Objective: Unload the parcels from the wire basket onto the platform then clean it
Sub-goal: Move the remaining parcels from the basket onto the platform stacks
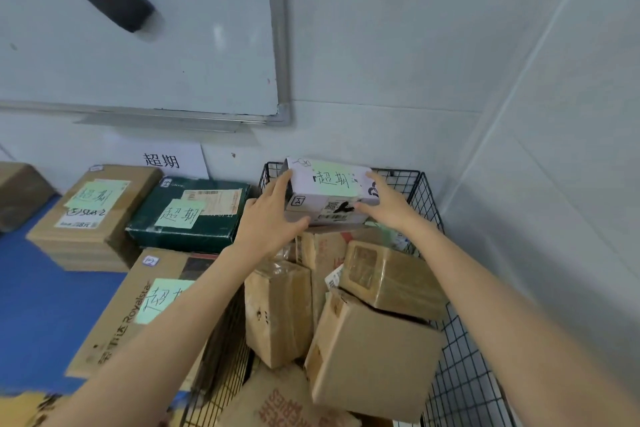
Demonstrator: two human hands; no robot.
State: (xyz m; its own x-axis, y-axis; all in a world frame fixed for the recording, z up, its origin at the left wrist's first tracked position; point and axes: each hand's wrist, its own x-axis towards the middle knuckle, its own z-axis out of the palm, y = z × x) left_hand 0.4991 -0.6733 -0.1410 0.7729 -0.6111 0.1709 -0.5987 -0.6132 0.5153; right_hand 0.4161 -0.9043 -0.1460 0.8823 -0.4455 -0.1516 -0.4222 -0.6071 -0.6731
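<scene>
Snugly, parcel [329, 185] sits between left hand [266, 218], right hand [388, 206].

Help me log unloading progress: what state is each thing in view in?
wire basket, loaded with jumbled brown parcels
white box, gripped at both ends, at the basket's far end
left hand, grips the box's left end
right hand, grips the box's right end
green box, lying flat on the blue platform
</scene>
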